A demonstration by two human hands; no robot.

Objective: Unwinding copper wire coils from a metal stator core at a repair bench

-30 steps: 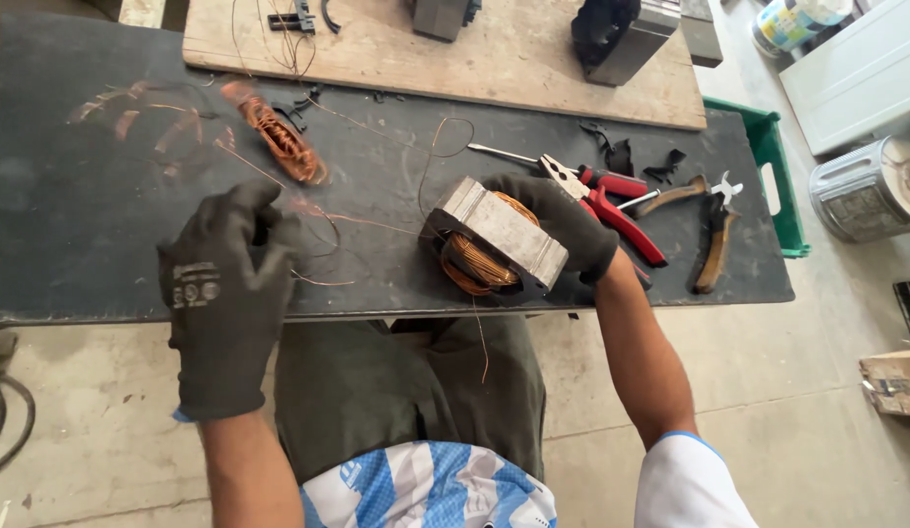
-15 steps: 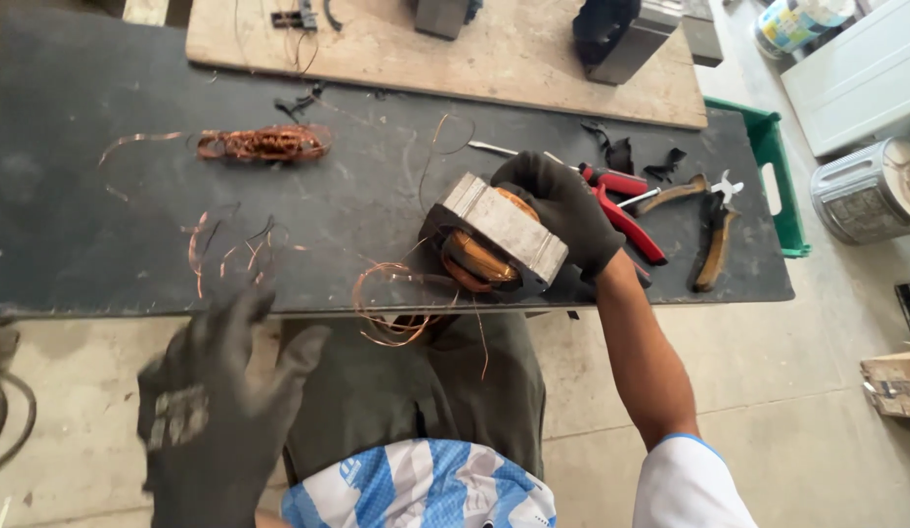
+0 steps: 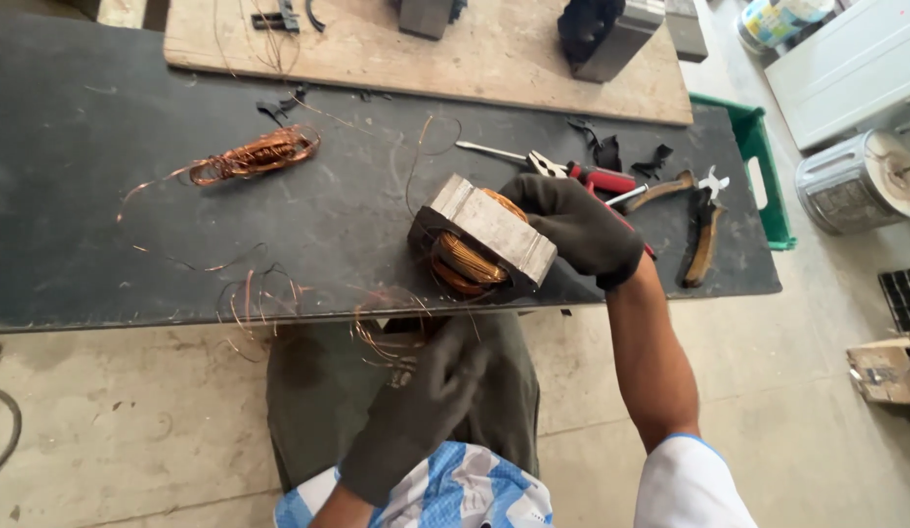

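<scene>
Head view, looking down at a dark counter (image 3: 103, 196). The right hand (image 3: 577, 230), in a dark glove, sits at centre frame with its fingers wrapped over the far end of a transformer core (image 3: 484, 242), a grey laminated metal block with a copper winding (image 3: 465, 262) showing through its window. The core is tipped on the near edge of the counter, its long axis running from upper left to lower right. The left hand (image 3: 421, 411), also gloved, is below the counter edge at lower centre and blurred; whether its fingers pinch anything cannot be told, though loose copper strands (image 3: 382, 328) curl just above it, between it and the core. The core lies up and to the right of the left hand; the right hand is the nearer, already on it.

A pulled-out bundle of copper wire (image 3: 250, 156) lies well apart at upper left. Red-handled pliers (image 3: 582, 178) lie just behind the right hand, with a second pair of brown-handled pliers (image 3: 704, 225) to the right. A wooden board (image 3: 377, 49) spans the upper frame. At right, off the counter: a green crate (image 3: 763, 166), a round metal tin (image 3: 856, 181) and a small brown cardboard box (image 3: 880, 372); no label can be read for shape or colour.
</scene>
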